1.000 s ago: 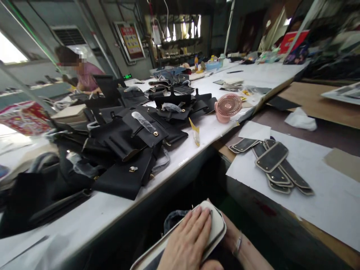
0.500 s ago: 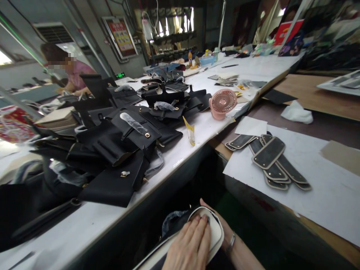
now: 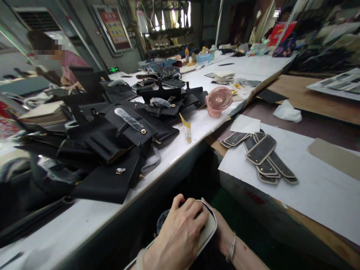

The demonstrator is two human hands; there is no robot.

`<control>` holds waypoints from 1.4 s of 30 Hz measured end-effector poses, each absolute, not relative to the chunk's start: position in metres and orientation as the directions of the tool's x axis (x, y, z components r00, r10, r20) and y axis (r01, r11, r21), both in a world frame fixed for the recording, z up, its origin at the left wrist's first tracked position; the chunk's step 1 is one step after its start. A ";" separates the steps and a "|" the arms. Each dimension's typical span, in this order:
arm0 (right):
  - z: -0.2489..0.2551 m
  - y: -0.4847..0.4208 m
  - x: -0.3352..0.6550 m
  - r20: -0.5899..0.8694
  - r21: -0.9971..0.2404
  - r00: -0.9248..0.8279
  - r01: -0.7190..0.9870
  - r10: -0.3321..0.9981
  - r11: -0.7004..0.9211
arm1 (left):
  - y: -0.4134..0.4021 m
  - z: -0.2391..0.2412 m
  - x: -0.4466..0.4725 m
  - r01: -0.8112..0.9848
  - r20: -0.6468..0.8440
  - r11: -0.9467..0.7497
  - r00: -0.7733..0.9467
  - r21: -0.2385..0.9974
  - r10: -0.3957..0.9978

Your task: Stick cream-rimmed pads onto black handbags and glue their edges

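Observation:
Low in the view, off the table's front edge, is a black handbag with a pale, rounded panel (image 3: 207,235) facing up. My left hand (image 3: 180,228) lies across this panel, its fingers bent and gripping at the upper edge. From the right side my right hand (image 3: 222,228), with a metal bracelet at the wrist, holds the bag; most of its fingers are hidden behind the panel. A film-wrapped handle (image 3: 161,221) shows in part left of my left hand. The rest of the bag is hidden below my hands.
Several black handbags (image 3: 105,183) are heaped on the white table (image 3: 171,165) at left. A pink fan (image 3: 219,101) and a yellow-tipped wrapped piece (image 3: 186,129) stand near its edge. Dark pale-edged straps (image 3: 261,150) lie on the right table. A person (image 3: 71,67) sits far left.
My left hand has gone from lying flat on the pale panel to bent fingers at its upper edge. My right hand stays at the bag's right side. The view has shifted slightly.

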State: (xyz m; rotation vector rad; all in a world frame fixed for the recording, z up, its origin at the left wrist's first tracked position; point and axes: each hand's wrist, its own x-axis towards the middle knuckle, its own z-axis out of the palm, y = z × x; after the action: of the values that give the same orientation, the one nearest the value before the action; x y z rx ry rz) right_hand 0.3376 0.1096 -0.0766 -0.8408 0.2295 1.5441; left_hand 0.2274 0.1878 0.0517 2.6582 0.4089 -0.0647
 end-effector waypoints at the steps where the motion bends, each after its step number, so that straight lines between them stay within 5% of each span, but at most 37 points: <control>1: -0.070 0.106 0.337 -0.635 -0.343 0.096 -0.924 0.766 -0.169 | 0.188 0.051 0.226 0.283 -0.101 -0.867 0.959 0.411 0.265; 7: -0.045 0.086 0.336 -0.674 -0.480 0.271 -0.868 0.687 -0.129 | 0.194 0.043 0.222 0.200 -0.040 -0.911 0.979 0.362 0.200; 22: -0.019 0.083 0.361 -0.468 -0.769 0.183 -0.566 0.865 -0.296 | 0.202 0.040 0.221 0.208 -0.050 -0.822 0.975 0.530 0.215; 29: -0.005 0.090 0.369 -0.375 -0.927 0.232 -0.110 0.897 -0.359 | 0.202 0.037 0.216 0.258 -0.030 -0.739 0.951 0.623 0.308; 42: 0.007 0.095 0.379 -0.560 -0.826 0.055 -0.105 0.826 -0.553 | 0.212 0.025 0.213 0.306 -0.081 -0.672 0.935 0.674 0.344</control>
State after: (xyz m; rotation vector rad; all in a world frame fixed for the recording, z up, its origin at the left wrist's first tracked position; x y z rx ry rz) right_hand 0.3788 0.0949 0.0071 -1.5956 -0.7413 1.5964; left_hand 0.2129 0.2117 0.0252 2.3523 0.4574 0.0677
